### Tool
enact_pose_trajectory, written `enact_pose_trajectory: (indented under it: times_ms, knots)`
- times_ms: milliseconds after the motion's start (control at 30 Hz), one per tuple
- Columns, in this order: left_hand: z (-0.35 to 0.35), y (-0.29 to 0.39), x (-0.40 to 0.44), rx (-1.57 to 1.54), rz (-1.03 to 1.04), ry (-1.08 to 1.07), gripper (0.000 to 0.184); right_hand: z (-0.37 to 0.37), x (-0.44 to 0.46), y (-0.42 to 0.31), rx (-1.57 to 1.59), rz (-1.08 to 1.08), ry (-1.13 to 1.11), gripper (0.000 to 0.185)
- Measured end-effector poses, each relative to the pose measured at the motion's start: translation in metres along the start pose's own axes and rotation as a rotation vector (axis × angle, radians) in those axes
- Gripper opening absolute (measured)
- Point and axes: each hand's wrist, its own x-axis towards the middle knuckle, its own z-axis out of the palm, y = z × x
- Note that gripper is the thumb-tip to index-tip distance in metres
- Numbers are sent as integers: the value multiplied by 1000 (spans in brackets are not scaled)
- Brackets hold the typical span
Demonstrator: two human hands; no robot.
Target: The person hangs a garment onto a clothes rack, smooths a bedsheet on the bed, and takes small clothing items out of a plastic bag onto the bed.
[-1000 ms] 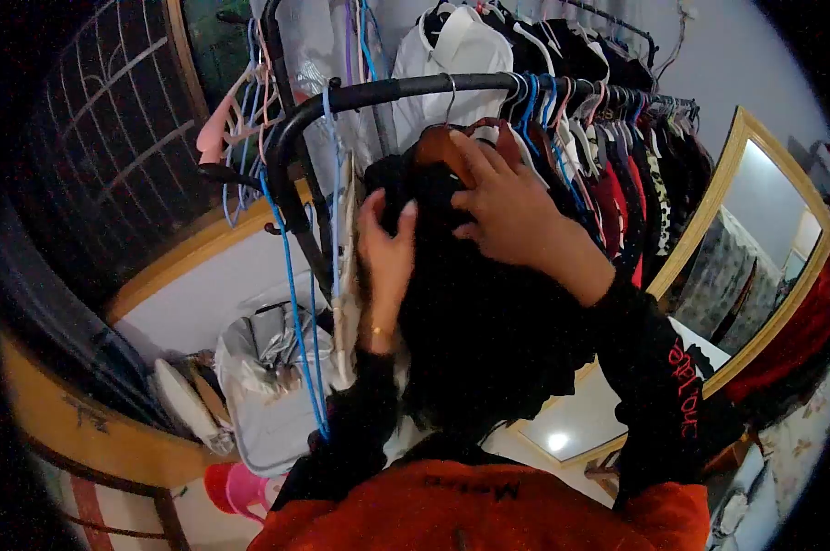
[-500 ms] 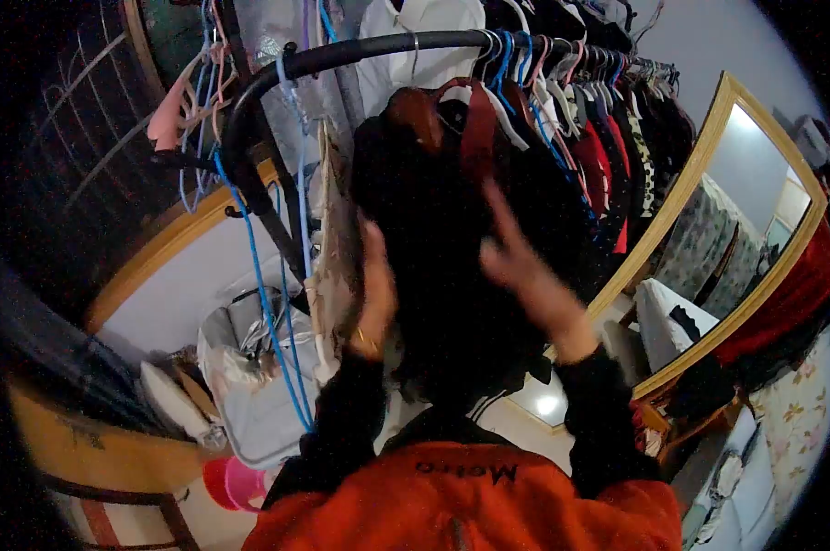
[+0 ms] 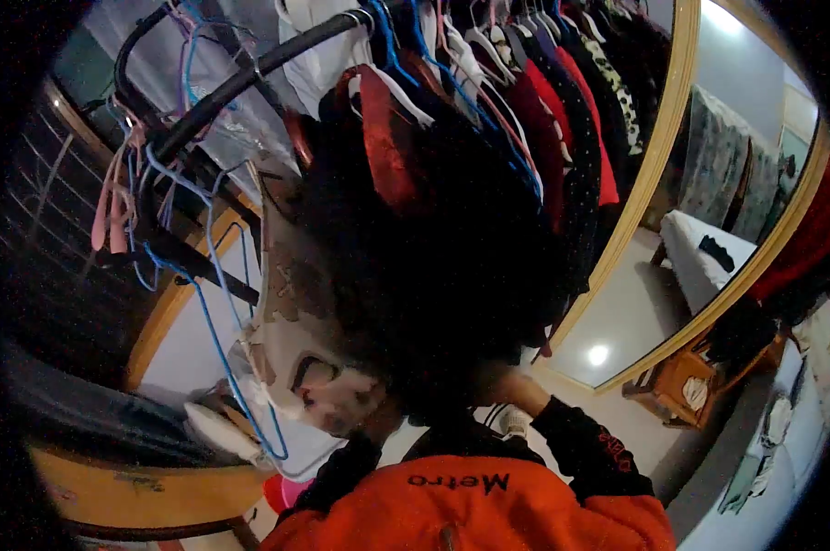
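Observation:
A bulky black garment [image 3: 451, 275] with a dark red strip [image 3: 387, 138] at its collar hangs in front of me from the rack. Low on its right side, my right hand [image 3: 516, 390] touches the lower part, its fingers blurred and lost against the black cloth. My left hand [image 3: 378, 418] is at the lower left edge, between the black garment and a camouflage-patterned garment [image 3: 304, 340]. Shadow and cloth hide most of its fingers. A white hanger [image 3: 401, 92] shows at the black garment's top.
The black clothes rail [image 3: 277, 64] carries several garments running off to the right. Blue hangers [image 3: 236, 367] dangle at the left, with pink hangers [image 3: 112, 216] beside them. A wood-framed mirror [image 3: 608, 266] leans at the right, near a small wooden stool [image 3: 677, 390].
Both my hands have moved down from the black garment's upper and middle part to its lower edge. My view has shifted, and the camouflage-patterned garment now shows more of its face.

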Motion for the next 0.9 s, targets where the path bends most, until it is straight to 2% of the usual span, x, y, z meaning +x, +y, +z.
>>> enact_pose_trajectory:
  times_ms: [67,100,167,200,267,400,600,833,900]
  knots:
    - [1,-11,-8,37,-46,-26,37,-55,11,-8,228,209,91,41]
    - [1,-15,-12,52,-65,-35,37,-87,25,-21,505,300,215,46]
    - [2,-19,-16,69,-95,-46,36,-105,57,-35,883,257,591,48]
    - [6,-19,-20,70,-104,-52,36,-105,75,-35,966,207,727,48]
    - [11,-16,-22,66,-119,-57,36,-84,103,-26,1003,192,799,47]
    - [23,-15,-42,69,-155,-98,35,-11,133,-5,869,271,621,46]
    - [34,-14,-83,103,-234,-213,34,59,118,25,758,313,400,46]
    - [14,-3,-127,158,-255,-575,33,75,55,112,708,322,263,45]
    - [-14,35,-115,156,-225,-698,33,73,34,136,708,293,218,45]
